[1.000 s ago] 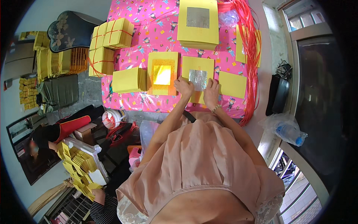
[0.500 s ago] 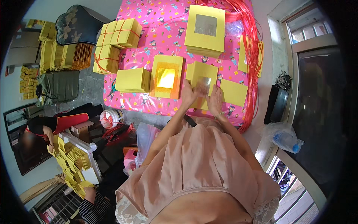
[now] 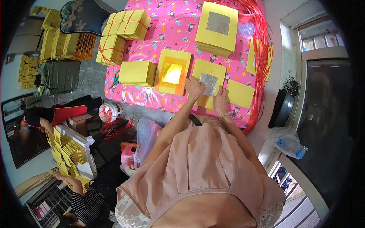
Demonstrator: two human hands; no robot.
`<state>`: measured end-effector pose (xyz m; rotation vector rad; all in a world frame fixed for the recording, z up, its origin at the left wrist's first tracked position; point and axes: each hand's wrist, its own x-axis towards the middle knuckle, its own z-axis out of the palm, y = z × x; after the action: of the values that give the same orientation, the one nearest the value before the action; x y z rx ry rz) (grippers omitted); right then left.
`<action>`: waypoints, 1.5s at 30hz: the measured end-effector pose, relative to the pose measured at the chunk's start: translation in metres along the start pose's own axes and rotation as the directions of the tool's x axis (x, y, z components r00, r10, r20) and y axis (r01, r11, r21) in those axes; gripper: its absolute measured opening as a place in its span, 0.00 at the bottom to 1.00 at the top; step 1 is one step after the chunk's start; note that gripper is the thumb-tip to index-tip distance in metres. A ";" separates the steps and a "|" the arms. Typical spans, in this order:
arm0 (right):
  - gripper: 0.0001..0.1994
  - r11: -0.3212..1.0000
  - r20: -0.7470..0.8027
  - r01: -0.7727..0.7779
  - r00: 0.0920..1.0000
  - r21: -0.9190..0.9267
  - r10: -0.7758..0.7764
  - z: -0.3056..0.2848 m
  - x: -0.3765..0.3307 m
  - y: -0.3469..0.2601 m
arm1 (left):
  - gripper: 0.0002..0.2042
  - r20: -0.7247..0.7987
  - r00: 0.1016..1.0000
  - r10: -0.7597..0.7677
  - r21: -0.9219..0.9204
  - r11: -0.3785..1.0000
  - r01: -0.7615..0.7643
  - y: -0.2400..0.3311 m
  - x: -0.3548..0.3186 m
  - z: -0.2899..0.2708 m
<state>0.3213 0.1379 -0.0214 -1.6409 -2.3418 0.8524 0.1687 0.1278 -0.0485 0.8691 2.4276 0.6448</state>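
Observation:
In front of me, a yellow paper sheet (image 3: 213,68) with a silver foil square lies flat on the pink table cover. Fingers curled, my left hand (image 3: 194,88) grips its left edge beside the foil. At the lower right edge, my right hand (image 3: 220,102) pinches the paper between bent fingers and thumb. Just left of these is another yellow sheet (image 3: 173,57) with a shiny gold and orange foil square. Further left sits a pile of folded yellow paper (image 3: 135,72). A plain yellow sheet (image 3: 241,93) lies to the right of my right hand.
A tall stack of foil-faced yellow sheets (image 3: 217,32) stands at the back. Bundles tied with red string (image 3: 133,24) are at the back left. Red plastic strands (image 3: 262,64) hang along the right edge. Co-workers handle yellow paper (image 3: 70,152) at lower left.
The sheet between my hands was partly raised and bent; now it lies flat with its silver square fully showing. My left hand has curled. The view has shifted slightly.

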 end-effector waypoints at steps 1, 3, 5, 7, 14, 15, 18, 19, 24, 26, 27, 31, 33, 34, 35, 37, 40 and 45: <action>0.32 1.000 0.002 0.000 1.000 -0.001 0.000 -0.001 0.000 -0.001 | 0.27 -0.018 0.998 -0.066 0.034 0.997 0.066 0.004 -0.001 0.001; 0.32 0.999 0.024 -0.040 0.999 -0.016 0.041 -0.001 0.001 -0.004 | 0.27 -0.026 0.993 -0.112 0.060 0.992 0.113 0.011 -0.001 0.002; 0.32 0.999 0.015 -0.033 0.999 -0.015 0.033 0.000 0.001 -0.004 | 0.27 -0.034 0.988 -0.153 0.087 0.984 0.155 0.014 -0.001 0.003; 0.32 1.000 0.006 -0.025 1.000 -0.012 0.025 0.001 0.002 -0.004 | 0.28 -0.019 0.987 -0.159 0.101 0.982 0.161 0.012 0.000 0.002; 0.32 1.000 -0.031 0.002 1.000 -0.016 -0.003 0.002 0.001 -0.003 | 0.31 0.065 0.997 -0.042 -0.145 0.988 0.052 -0.006 0.004 -0.006; 0.32 1.000 -0.020 -0.010 1.000 -0.017 0.009 0.001 0.001 -0.005 | 0.31 0.036 0.999 -0.011 -0.127 0.992 0.015 -0.007 0.003 -0.006; 0.31 1.000 -0.014 -0.028 1.000 0.009 0.028 0.001 0.001 -0.004 | 0.32 0.067 0.998 0.012 -0.102 0.995 -0.006 -0.005 0.002 -0.013; 0.31 0.999 -0.019 -0.030 0.999 0.010 0.031 0.001 0.001 -0.004 | 0.33 0.125 0.992 -0.003 -0.094 0.995 0.015 -0.003 0.002 -0.017; 0.31 1.000 -0.052 -0.002 0.999 -0.016 0.001 0.006 -0.001 0.005 | 0.36 0.129 0.980 -0.151 -0.072 0.984 0.161 0.012 0.000 -0.023; 0.31 1.000 -0.046 -0.002 0.999 -0.010 0.002 0.005 -0.001 -0.002 | 0.37 0.092 0.981 -0.170 -0.122 0.976 0.181 0.002 0.003 -0.018; 0.31 1.000 -0.038 -0.001 0.999 -0.005 0.001 0.004 -0.002 -0.008 | 0.38 0.042 0.991 -0.130 -0.197 0.971 0.135 -0.009 0.005 -0.012; 0.33 1.000 -0.033 0.003 0.999 0.009 -0.002 0.007 0.001 -0.001 | 0.34 0.212 0.966 -0.147 -0.298 0.932 0.207 -0.008 0.010 -0.015; 0.30 0.998 -0.041 -0.049 0.998 -0.036 0.047 0.011 0.004 0.006 | 0.30 0.344 0.938 -0.038 -0.489 0.846 0.213 -0.001 0.006 -0.025; 0.30 0.998 -0.045 -0.045 0.998 -0.032 0.044 0.012 0.004 0.007 | 0.26 0.437 0.896 0.082 -0.646 0.721 0.249 0.002 0.001 -0.033; 0.33 0.999 -0.042 -0.030 0.999 -0.014 0.029 0.011 0.004 0.008 | 0.26 0.432 0.897 0.089 -0.649 0.721 0.241 0.006 -0.003 -0.038; 0.36 1.000 -0.044 -0.003 0.999 0.007 0.004 0.005 0.002 0.006 | 0.23 0.391 0.888 0.243 -0.765 0.622 0.166 0.011 -0.017 -0.050; 0.39 0.997 -0.008 -0.023 1.000 0.072 0.024 -0.014 -0.009 0.000 | 0.23 0.361 0.830 0.425 -0.793 0.609 0.033 0.016 -0.031 -0.074; 0.36 0.605 0.020 -0.005 1.000 0.796 -0.018 -0.050 -0.012 0.002 | 0.28 0.383 0.750 0.539 -0.852 0.520 0.061 0.056 -0.037 -0.146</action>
<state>0.3493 0.1459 0.0213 -1.1905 -1.5278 1.6141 0.1354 0.1030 0.1066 0.8178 1.1280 1.2521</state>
